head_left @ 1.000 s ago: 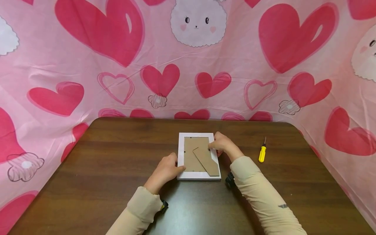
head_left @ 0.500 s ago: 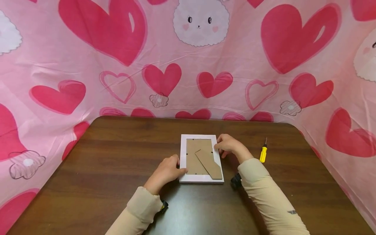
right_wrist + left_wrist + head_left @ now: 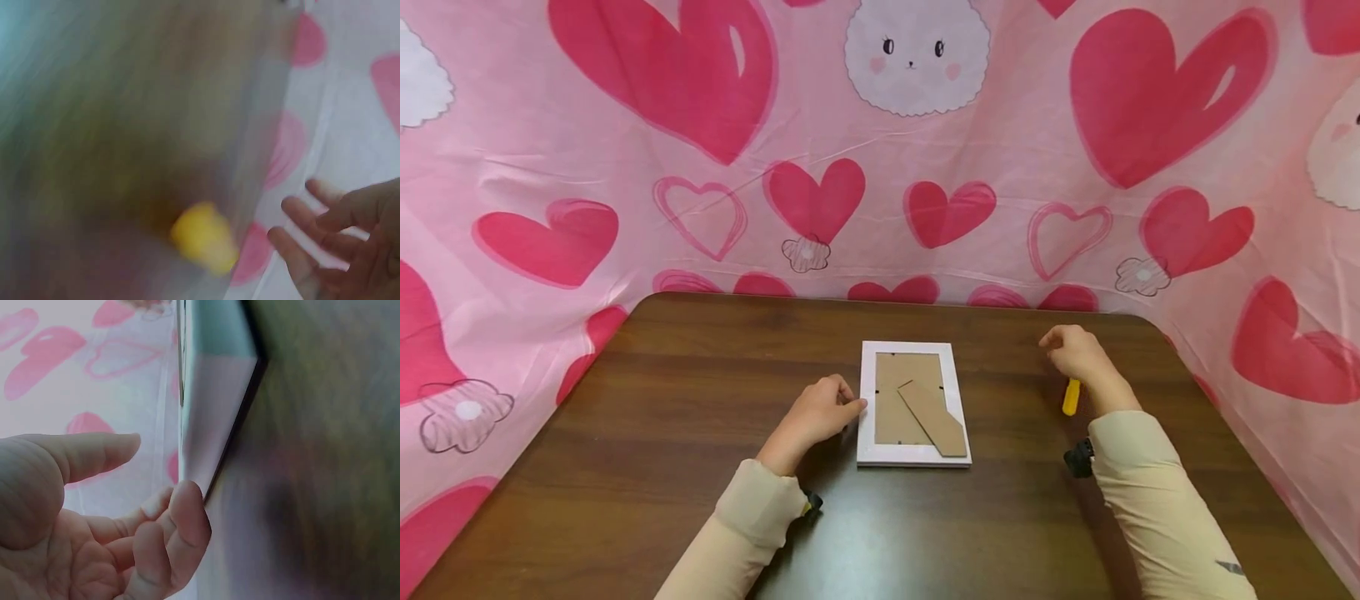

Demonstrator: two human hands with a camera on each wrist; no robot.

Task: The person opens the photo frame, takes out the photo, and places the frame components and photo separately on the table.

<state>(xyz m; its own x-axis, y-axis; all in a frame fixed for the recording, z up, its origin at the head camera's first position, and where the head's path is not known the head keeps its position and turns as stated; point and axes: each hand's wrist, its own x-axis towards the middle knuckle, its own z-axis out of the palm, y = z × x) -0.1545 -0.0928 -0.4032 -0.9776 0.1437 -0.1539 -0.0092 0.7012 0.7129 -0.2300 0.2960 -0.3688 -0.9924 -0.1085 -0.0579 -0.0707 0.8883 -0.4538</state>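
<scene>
A white picture frame (image 3: 913, 403) lies face down on the table, its brown backing board and folded easel leg (image 3: 934, 417) facing up. Small dark tabs sit at the edges of the backing. My left hand (image 3: 822, 410) is at the frame's left side with thumb and fingers apart; in the left wrist view the fingers (image 3: 187, 519) are loosely bent beside the frame's edge, pinching nothing. Over at the right, my right hand (image 3: 1078, 357) hovers above a screwdriver with a yellow handle (image 3: 1071, 397), hiding its shaft. The right wrist view shows the fingers (image 3: 300, 215) spread, apart from the blurred yellow handle.
The dark brown wooden table (image 3: 700, 433) has rounded far corners. A pink cloth (image 3: 880, 150) printed with hearts hangs behind it and along both sides. Dark wrist cameras (image 3: 1079, 458) sit under the sleeves.
My right hand has let go of the picture frame and moved right to the screwdriver. The left hand has drawn slightly back from the frame, which shifted a little to the right earlier.
</scene>
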